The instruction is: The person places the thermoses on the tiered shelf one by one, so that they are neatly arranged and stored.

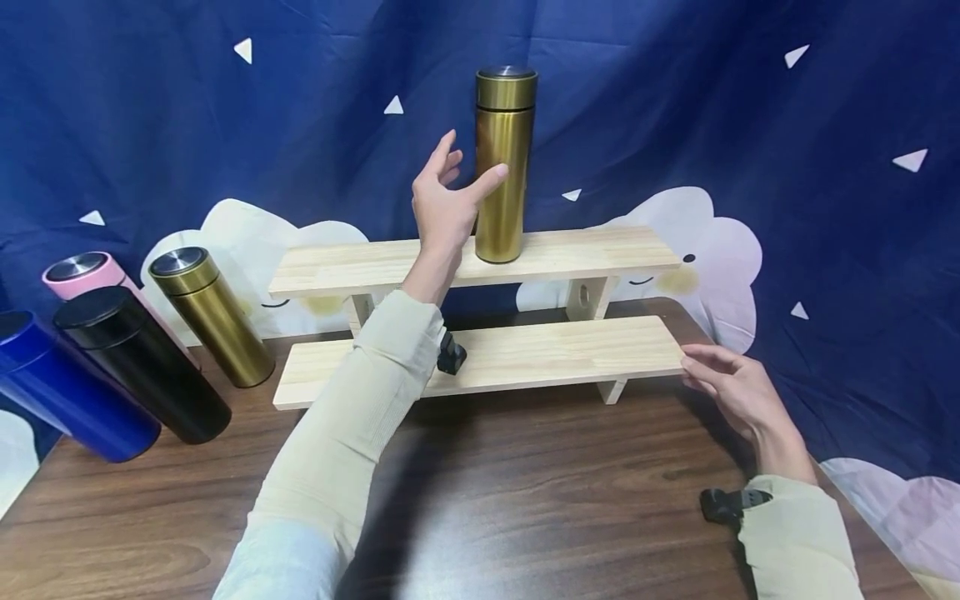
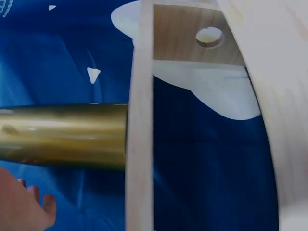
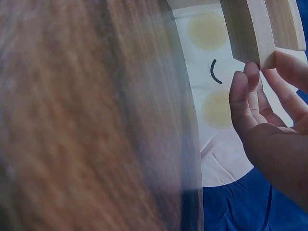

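Note:
A gold thermos bottle (image 1: 504, 179) stands upright on the upper board of a two-tier wooden shelf (image 1: 585, 250). My left hand (image 1: 444, 208) is beside it, fingers spread on its left and the thumb overlapping its front in the head view. In the left wrist view the gold bottle (image 2: 67, 137) lies sideways across the picture, with part of the left hand (image 2: 21, 204) below it. My right hand (image 1: 738, 396) pinches the right end of the lower board (image 1: 562, 354). The right wrist view has the thumb and fingers of that hand (image 3: 274, 130) at the board's corner (image 3: 262, 33).
On the left of the brown table (image 1: 525, 500) several more bottles stand together: blue (image 1: 71, 392), black (image 1: 142, 367), pink (image 1: 120, 279) and a second gold one (image 1: 213, 321). A blue curtain (image 1: 675, 100) with white clouds hangs right behind the shelf.

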### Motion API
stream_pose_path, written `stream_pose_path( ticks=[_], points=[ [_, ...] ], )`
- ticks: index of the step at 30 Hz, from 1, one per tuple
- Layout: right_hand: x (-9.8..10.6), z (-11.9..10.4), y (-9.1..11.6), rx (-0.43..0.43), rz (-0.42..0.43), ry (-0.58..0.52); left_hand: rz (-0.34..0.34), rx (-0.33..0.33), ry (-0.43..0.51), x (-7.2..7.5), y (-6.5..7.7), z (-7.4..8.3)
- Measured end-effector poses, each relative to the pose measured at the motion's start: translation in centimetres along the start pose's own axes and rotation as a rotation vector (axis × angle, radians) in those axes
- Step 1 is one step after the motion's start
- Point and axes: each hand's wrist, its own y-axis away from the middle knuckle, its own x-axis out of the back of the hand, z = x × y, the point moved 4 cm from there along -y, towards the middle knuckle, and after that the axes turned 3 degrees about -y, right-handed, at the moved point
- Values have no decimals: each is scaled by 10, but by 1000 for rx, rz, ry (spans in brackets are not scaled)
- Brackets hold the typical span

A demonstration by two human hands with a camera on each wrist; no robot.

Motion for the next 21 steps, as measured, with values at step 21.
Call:
stream_pose_path(
  ticks=[21],
  points=[
    [0, -1, -1, 4, -1, -16, 18, -93, -93, 57, 25, -25]
  ],
)
